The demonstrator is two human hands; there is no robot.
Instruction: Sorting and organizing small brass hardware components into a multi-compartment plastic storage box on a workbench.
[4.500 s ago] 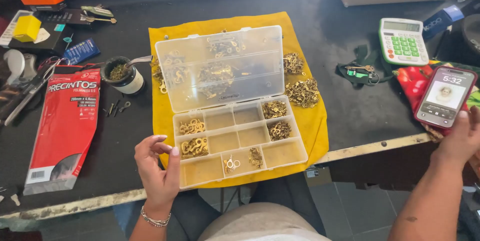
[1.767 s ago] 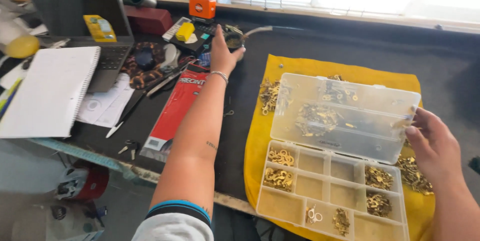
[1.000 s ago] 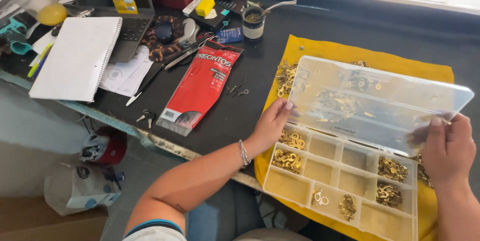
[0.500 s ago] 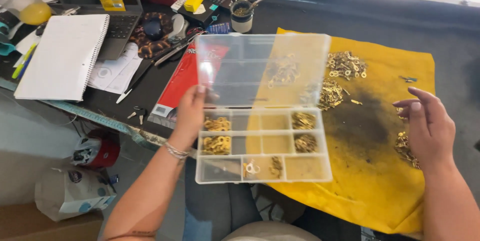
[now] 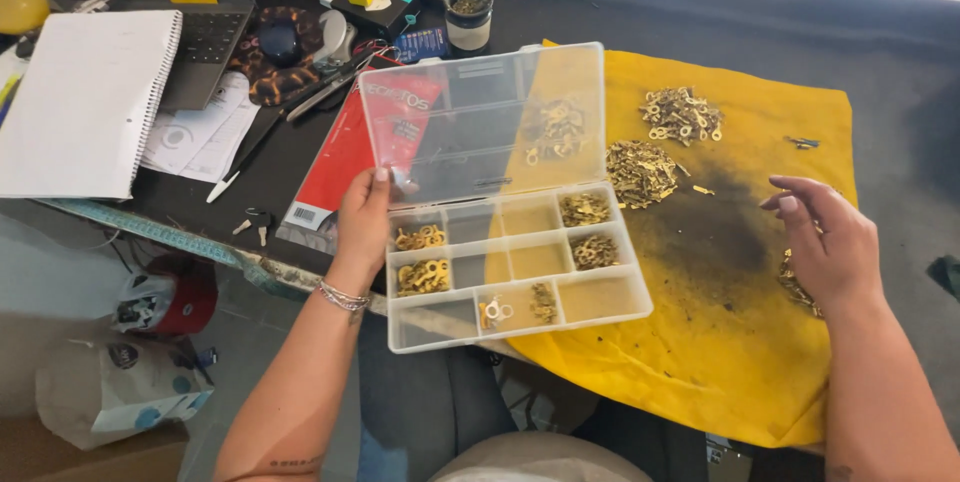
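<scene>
My left hand point(image 5: 363, 227) grips the left edge of a clear plastic compartment box point(image 5: 520, 297), holding it off the table with its lid point(image 5: 480, 122) open and upright. Several compartments hold small brass terminals point(image 5: 421, 275). My right hand point(image 5: 828, 247) hovers over the yellow cloth point(image 5: 720, 342) at the right, fingers apart, holding nothing. Heaps of loose brass terminals point(image 5: 640, 172) lie on the cloth beyond the box, and another heap point(image 5: 795, 282) lies under my right hand.
A red flat package point(image 5: 335, 167) lies left of the box. Further left are a spiral notebook point(image 5: 80, 102), a laptop point(image 5: 205, 42), papers and a pen. A cup point(image 5: 468, 22) and small boxes stand at the back. The table's front edge runs below my left forearm.
The box was slid left off the cloth's middle and lifted by my left hand. My right hand let go of the lid and moved right, over the cloth.
</scene>
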